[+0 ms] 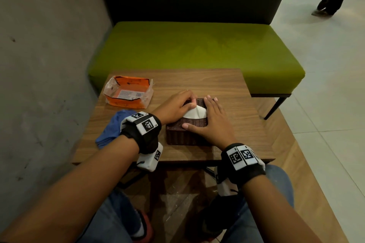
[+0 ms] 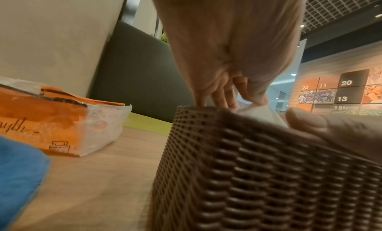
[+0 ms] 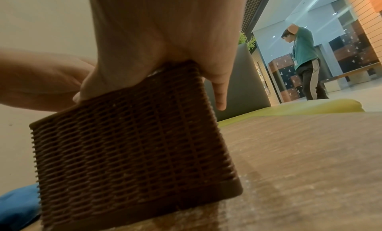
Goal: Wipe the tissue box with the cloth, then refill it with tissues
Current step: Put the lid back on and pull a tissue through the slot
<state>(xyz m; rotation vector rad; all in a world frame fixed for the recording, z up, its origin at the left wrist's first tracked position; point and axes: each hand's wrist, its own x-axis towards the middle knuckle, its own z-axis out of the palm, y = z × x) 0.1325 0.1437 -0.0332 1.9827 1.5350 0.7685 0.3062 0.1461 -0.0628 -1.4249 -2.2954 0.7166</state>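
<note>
A brown woven tissue box stands on the wooden table, with white tissues showing in its open top. My left hand reaches over the box's far left corner. In the left wrist view its thumb and fingers pinch the top of the tissues. My right hand lies flat on the box's right rim, fingers straight and thumb along the front edge; the right wrist view shows the right hand pressing down on the box. The blue cloth lies crumpled left of the box, untouched.
An opened orange tissue pack sits at the table's far left corner. Beyond the table is a green bench, and a grey wall runs along the left. A person stands on the tiled floor at the far right.
</note>
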